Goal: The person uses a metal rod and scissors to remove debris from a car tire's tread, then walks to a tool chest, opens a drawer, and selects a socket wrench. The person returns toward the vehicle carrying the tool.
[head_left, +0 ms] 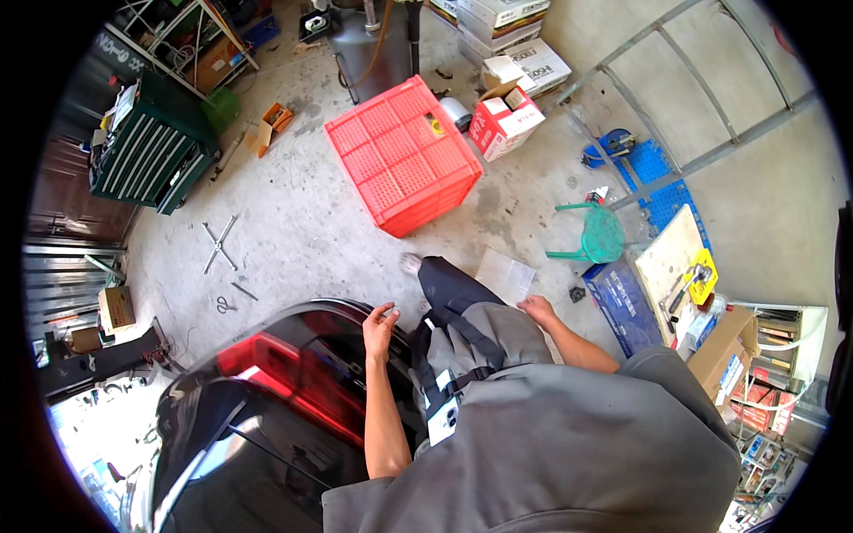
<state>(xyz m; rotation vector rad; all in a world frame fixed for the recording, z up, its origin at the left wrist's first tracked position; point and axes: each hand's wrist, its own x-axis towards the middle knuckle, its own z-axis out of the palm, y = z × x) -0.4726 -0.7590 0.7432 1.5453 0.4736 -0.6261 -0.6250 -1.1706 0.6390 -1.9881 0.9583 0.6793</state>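
My left hand (380, 329) is raised beside the rear of a black car (329, 322), above its red tail light (280, 369). Its thumb and fingers are drawn together; whatever they pinch, if anything, is too small to name. By my right thigh, my right hand (537, 308) hangs with its fingers curled in, and nothing shows in it. A phone-like white device (442, 421) hangs on dark straps at my front. Beyond my feet stands a red plastic crate (404, 151), with its perforated face up.
A green stool (602, 234) and a blue box (622, 306) stand at the right, near a metal frame (697, 75). Left lie a cross wrench (219, 244) and a green tool cabinet (151, 147). Cartons (506, 124) and a grey tank (373, 49) are at the back.
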